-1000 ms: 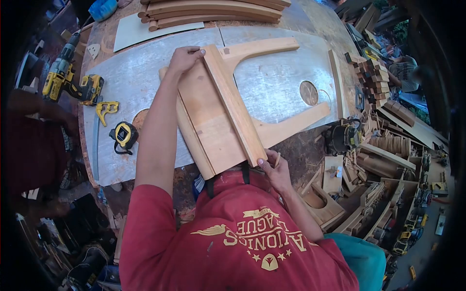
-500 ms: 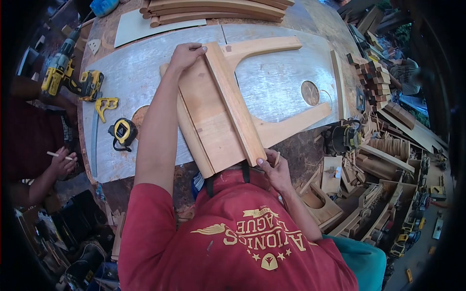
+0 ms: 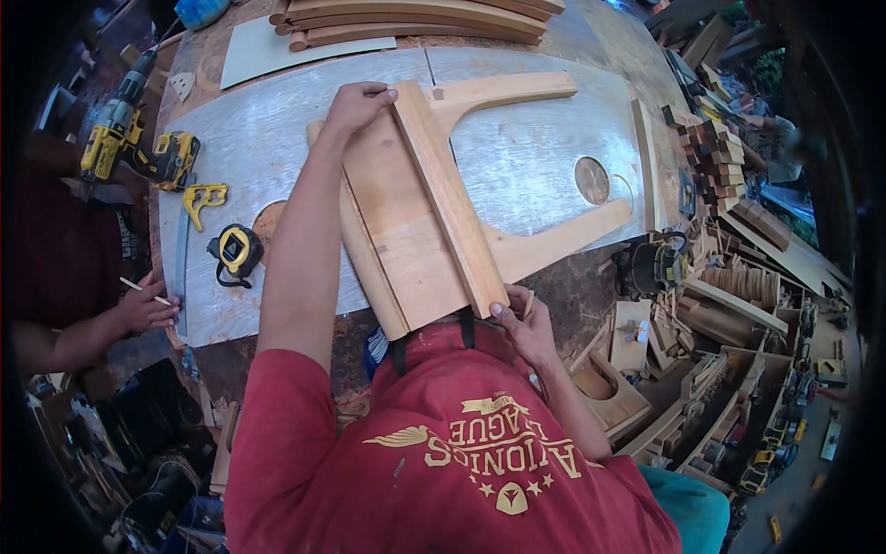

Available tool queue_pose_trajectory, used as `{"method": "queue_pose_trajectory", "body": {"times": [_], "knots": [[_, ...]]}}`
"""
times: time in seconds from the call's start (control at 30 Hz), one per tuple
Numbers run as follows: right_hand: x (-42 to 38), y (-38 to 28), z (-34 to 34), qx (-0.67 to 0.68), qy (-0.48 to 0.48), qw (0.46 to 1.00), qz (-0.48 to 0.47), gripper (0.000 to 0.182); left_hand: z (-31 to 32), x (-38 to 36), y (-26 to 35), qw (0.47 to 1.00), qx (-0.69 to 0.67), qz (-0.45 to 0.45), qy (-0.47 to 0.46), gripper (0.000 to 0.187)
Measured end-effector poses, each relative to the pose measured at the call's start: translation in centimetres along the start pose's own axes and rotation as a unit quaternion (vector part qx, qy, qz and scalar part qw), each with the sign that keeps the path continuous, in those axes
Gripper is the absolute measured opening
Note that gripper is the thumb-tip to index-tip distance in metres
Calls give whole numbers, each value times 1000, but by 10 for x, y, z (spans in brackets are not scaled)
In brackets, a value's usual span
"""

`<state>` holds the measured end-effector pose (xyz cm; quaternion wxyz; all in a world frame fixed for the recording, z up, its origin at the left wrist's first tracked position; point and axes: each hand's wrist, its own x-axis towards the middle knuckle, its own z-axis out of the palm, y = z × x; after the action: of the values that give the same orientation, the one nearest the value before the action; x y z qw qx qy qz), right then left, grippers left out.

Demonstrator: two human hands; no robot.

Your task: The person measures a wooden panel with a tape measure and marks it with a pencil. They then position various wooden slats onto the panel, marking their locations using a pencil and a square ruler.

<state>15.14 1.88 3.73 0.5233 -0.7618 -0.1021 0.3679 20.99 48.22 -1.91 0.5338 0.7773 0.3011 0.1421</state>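
A long wooden rail (image 3: 449,198) lies along the right side of a flat wooden panel (image 3: 397,198), with a rounded wooden rail (image 3: 363,245) along the panel's left side. My left hand (image 3: 360,109) is closed on the far end of the long rail, fingertips over its edge. At the near end my right hand (image 3: 526,328) pinches the rail's corner, thumb on top. A thin pale stick (image 3: 529,303) shows between my right fingers. From beneath the panel, a curved wooden piece (image 3: 508,90) and a straighter wooden arm (image 3: 563,238) reach to the right.
On the metal-topped table (image 3: 305,92) at left lie a tape measure (image 3: 236,249), a yellow-handled square (image 3: 201,198) and a drill (image 3: 115,129). Curved wooden parts (image 3: 415,23) are stacked behind. Another person's hand (image 3: 148,305) holds a thin stick at left. Wood offcuts (image 3: 711,157) pile up at right.
The other person's hand at left has moved right, toward the table edge, with its stick. My hands keep their hold on the rail; the view has shifted slightly.
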Motion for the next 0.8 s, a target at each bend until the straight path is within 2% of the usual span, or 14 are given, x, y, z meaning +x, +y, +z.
{"method": "queue_pose_trajectory", "body": {"times": [0.17, 0.27, 0.3, 0.33, 0.37, 0.4, 0.43, 0.47, 0.53, 0.63, 0.73, 0.8], "knots": [[1, 4, 1, 5, 2, 1000, 2, 38, 2, 2, -3, 998, 40, 27, 27, 52], [-1, 1, -3, -42, 17, 999, -8, 37, 5, -5, 6, 1000, -3, 20, 4, 49], [0, 4, -4, -36, 19, 999, -18, 39, 11, 2, -4, 999, -42, 26, -19, 42], [4, 12, -5, -26, 6, 999, -33, 40, 14, 11, -19, 996, 12, 87, 8, 37], [9, 24, -11, -32, -2, 998, -47, 43, 19, 17, -29, 995, 60, 55, 54, 37], [7, 15, -5, -9, 7, 999, -33, 44, 11, 5, -13, 993, 86, 37, 65, 39], [4, 11, -2, 6, 13, 999, -36, 42, 9, -1, -5, 998, 40, 3, 41, 41], [8, 18, -10, -12, -4, 1000, -4, 40, 8, -5, 0, 996, 57, 1, 62, 41], [7, 19, -7, -13, 9, 999, -41, 37, 9, -8, 7, 997, 40, -9, 60, 41], [10, 22, -6, -5, 13, 999, -44, 37, 12, -3, 1, 997, 46, -1, 65, 42], [-5, 28, -14, -33, -4, 999, -24, 39, 7, -3, 0, 999, 49, -7, 16, 46], [2, 0, 2, 2, 16, 1000, -26, 35, 13, 14, -14, 993, 101, 46, 37, 47]]}}
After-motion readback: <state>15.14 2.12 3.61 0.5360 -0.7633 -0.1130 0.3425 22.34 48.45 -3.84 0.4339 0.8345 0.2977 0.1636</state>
